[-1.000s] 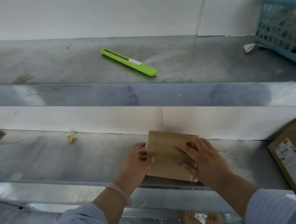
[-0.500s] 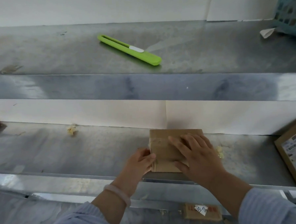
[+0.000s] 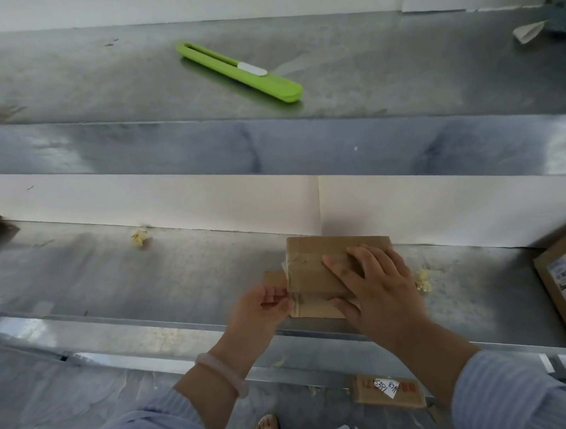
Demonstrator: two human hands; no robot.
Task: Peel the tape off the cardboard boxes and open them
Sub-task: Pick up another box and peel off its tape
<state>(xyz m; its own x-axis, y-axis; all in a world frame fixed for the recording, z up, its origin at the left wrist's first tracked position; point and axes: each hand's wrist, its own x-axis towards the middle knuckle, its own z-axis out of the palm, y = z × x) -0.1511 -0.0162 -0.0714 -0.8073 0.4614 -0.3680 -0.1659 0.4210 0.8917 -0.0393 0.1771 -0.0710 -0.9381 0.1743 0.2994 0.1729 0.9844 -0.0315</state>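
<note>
Currently: small box [image 3: 311, 272] at the table's [image 3: 147, 287] front edge, tape [image 3: 305, 261] on top mostly unpeeled. Our right hand [image 3: 377, 291] presses it with straight fingers; our left hand [image 3: 260, 310] pinches its left end. The labelled box [image 3: 561, 295] to the right waits. We judge the task barely begun.

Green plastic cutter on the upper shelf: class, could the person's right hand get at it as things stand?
Probably yes: the green plastic cutter lies unobstructed, and the right hand only presses flat on the small brown cardboard box.
</note>
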